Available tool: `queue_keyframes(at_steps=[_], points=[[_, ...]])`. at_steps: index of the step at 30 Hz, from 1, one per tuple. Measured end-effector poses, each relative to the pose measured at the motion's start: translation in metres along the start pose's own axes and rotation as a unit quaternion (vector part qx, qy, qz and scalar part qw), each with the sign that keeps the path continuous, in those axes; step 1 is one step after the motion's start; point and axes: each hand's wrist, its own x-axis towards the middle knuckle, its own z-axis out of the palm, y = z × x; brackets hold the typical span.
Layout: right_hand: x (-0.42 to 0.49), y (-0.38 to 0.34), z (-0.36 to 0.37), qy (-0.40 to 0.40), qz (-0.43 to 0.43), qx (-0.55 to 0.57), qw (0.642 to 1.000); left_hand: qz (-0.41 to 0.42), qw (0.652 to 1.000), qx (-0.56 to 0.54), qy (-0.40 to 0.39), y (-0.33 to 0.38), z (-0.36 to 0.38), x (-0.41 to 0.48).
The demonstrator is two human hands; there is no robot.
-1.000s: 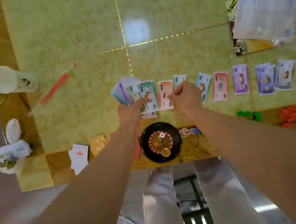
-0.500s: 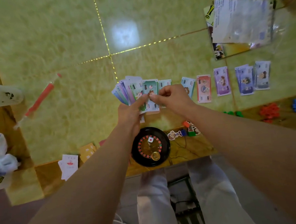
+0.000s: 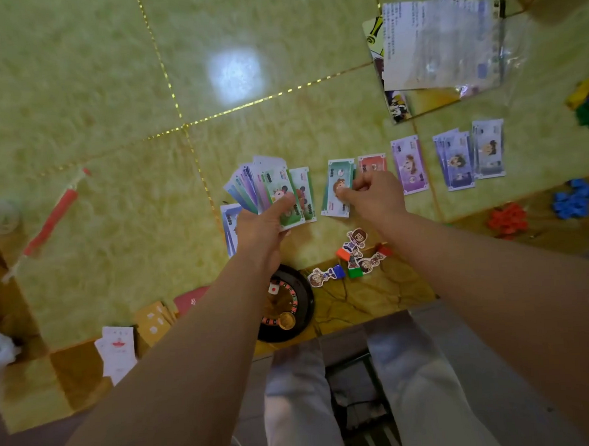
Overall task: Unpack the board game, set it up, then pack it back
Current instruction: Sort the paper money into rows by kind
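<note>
Over table [image 3: 109, 96]: fan of banknotes [image 3: 264, 187] held by left grip [image 3: 263, 231], fingers curled; green note [image 3: 336, 193] pinched by right grip [image 3: 373, 198].

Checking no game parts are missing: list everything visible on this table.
money fan: one, mixed colours, in left hand
green bill: one, green, pinched by right hand
money piles: four, red to violet, right of hands
roulette wheel: one, black, near edge
standees: four, multicoloured, by wheel
token heaps: three, red, blue, mixed, far right
card stacks: two, white and tan, near left
tube: one, red, left
sheet: one, white, far right
hands: two, over the money
</note>
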Motion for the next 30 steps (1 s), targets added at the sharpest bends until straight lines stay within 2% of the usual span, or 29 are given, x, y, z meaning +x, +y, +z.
queue_keyframes(at_steps=[4, 7, 9, 11, 13, 15, 17, 20, 23, 30], points=[[0.001, 0.000, 0.007, 0.033, -0.001, -0.064, 0.997, -0.006, 1.000, -0.011, -0.004, -0.004, 0.002, 0.002], [0.002, -0.001, 0.009, 0.040, 0.013, -0.074, 0.996, -0.008, 1.000, -0.013, -0.006, -0.005, 0.004, 0.002], [0.001, -0.002, 0.010, 0.046, -0.014, -0.054, 0.997, -0.005, 1.000, -0.012, -0.014, -0.007, 0.005, 0.001], [-0.002, -0.003, 0.010, 0.015, -0.055, 0.024, 0.998, 0.001, 1.000, -0.011, -0.024, -0.008, 0.007, 0.000], [-0.007, -0.007, 0.005, -0.061, -0.071, 0.106, 0.990, 0.007, 0.999, -0.006, -0.036, -0.008, 0.011, -0.001], [-0.011, -0.011, -0.001, -0.142, -0.071, 0.144, 0.977, -0.002, 0.999, -0.005, -0.049, -0.007, 0.015, -0.005], [-0.014, -0.013, -0.008, -0.182, -0.071, 0.172, 0.966, -0.013, 0.997, -0.016, -0.071, -0.006, 0.019, -0.008], [-0.014, -0.015, -0.016, -0.175, -0.072, 0.191, 0.963, -0.021, 0.993, -0.030, -0.112, -0.006, 0.024, -0.012], [-0.014, -0.016, -0.023, -0.165, -0.036, 0.227, 0.959, -0.029, 0.992, 0.008, -0.124, -0.007, 0.030, -0.016], [-0.013, -0.004, -0.037, -0.178, -0.033, 0.209, 0.961, -0.026, 0.984, 0.072, -0.163, -0.011, 0.037, -0.027]])
